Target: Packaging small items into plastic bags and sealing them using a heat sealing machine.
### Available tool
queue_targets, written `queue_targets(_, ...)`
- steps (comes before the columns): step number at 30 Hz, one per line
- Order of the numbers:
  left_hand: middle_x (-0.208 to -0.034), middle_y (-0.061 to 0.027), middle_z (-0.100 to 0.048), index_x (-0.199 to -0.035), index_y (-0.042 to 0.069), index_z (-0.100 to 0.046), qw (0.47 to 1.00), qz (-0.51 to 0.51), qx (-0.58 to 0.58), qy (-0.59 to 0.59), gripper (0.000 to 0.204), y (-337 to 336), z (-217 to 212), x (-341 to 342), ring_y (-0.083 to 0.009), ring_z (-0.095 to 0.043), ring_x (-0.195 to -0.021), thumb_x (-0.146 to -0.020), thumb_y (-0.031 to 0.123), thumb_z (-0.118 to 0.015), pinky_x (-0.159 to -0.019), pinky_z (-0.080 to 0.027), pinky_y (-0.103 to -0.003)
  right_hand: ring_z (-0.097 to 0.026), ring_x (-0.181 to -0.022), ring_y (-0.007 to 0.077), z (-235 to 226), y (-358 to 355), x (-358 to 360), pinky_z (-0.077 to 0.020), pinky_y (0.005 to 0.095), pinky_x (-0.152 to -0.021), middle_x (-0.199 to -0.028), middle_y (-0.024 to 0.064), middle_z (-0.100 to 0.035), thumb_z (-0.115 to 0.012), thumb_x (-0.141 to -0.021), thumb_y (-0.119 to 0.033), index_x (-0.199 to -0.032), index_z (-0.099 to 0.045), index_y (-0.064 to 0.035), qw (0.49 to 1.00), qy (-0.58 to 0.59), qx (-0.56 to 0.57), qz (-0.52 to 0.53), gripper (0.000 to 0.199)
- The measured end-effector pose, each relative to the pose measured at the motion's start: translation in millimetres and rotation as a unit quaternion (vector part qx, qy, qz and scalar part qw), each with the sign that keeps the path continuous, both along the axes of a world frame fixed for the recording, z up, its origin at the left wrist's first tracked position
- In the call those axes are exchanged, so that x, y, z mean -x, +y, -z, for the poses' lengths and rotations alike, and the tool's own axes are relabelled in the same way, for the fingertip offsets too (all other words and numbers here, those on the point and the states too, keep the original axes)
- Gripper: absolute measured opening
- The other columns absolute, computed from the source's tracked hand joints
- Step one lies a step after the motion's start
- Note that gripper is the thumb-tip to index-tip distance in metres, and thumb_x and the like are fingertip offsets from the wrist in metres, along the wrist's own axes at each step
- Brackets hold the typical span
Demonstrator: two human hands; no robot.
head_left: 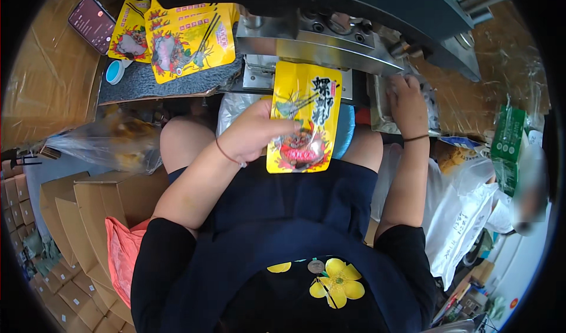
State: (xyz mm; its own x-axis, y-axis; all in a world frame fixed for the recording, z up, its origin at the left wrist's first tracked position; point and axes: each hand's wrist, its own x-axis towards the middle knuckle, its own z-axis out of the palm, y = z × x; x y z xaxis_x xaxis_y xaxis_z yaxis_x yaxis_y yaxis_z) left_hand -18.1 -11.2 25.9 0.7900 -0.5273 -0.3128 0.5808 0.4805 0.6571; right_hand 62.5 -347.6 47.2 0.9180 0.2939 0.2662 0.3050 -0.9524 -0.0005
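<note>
A yellow printed pouch (303, 121) is upright over my lap, its top end at the front of a metal press (330, 44). My left hand (259, 129) grips its left edge, thumb lying across the front. My right hand (409, 106) reaches into a shallow metal tray (383, 106) to the right of the press. The fingers of that hand are curled down, and whatever they hold, if anything, is hidden. Small pale pieces lie in the tray but are too blurred to name.
At the left, a stack of yellow pouches (191, 44) lies on a grey cloth mat (138, 82), near a blue-topped round container (115, 72) and a phone (92, 23). Cardboard boxes (88, 215) stand lower left. White plastic bags (466, 215) and a green box (508, 147) are right.
</note>
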Motion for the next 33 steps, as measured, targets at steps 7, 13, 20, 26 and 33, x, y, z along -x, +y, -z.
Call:
queue_targets(7,-0.121,-0.0137,-0.066,-0.132,-0.004,-0.049,0.997,-0.067,-0.004,-0.046,0.044,-1.1,-3.8,-3.6,-0.0198,-0.067,-0.107,-0.09,-0.003,-0.062,-0.093,-0.054,-0.037,-0.061,-0.09,0.0435,15.1,14.7,7.1,-0.05,0.0501,-0.073,-0.108,0.0181,-0.062,-0.061,-0.093,-0.016,-0.106,-0.058,-0.0069,0.993,0.0,-0.085,0.084,0.017)
queue_targets(13,-0.138,-0.0288,-0.047,-0.143,0.0,-0.041,0.365,-0.291,-0.74,-0.484,0.07,96.4,16.1,-47.9,-0.0415,-0.047,-0.13,-0.087,0.03,-0.072,-0.106,-0.039,-0.05,-0.061,-0.083,0.039,12.8,10.8,15.5,-0.0492,0.0437,-0.071,-0.101,0.017,-0.062,-0.063,-0.093,-0.015,-0.105,-0.057,-0.0044,0.984,-0.116,-0.131,0.028,0.016)
queue_targets(20,-0.129,-0.0206,-0.059,-0.131,0.003,-0.058,0.467,-0.137,-0.732,-0.477,0.047,116.0,18.6,26.2,-0.0343,-0.058,-0.117,-0.087,0.015,-0.07,-0.098,-0.046,-0.042,-0.054,-0.081,0.0131,6.5,5.1,49.3,-0.0452,0.0278,-0.071,-0.089,0.0059,-0.054,-0.056,-0.101,-0.011,-0.1,-0.054,-0.0017,0.876,-0.146,-0.46,0.006,0.01)
queue_targets(26,-0.09,-0.0069,-0.072,-0.108,-0.005,-0.069,0.841,-0.146,-0.427,-0.3,0.019,60.8,-7.6,40.4,-0.0088,-0.064,-0.08,-0.095,0.009,-0.066,-0.072,-0.052,-0.026,-0.06,-0.084,0.019,-35.0,87.1,76.6,-0.0472,0.0295,-0.076,-0.097,0.0113,-0.063,-0.058,-0.098,-0.013,-0.106,-0.062,0.0002,0.912,0.101,-0.303,-0.256,0.016)
queue_targets(33,-0.093,-0.009,-0.072,-0.11,-0.006,-0.066,0.972,-0.04,-0.192,-0.129,0.028,-2.1,-19.9,49.7,-0.0112,-0.07,-0.079,-0.098,0.02,-0.065,-0.069,-0.06,-0.024,-0.061,-0.083,0.0148,-55.8,124.5,68.3,-0.0492,0.0284,-0.075,-0.091,0.0075,-0.066,-0.067,-0.092,-0.008,-0.102,-0.067,0.0002,0.88,0.062,-0.409,-0.236,0.012)
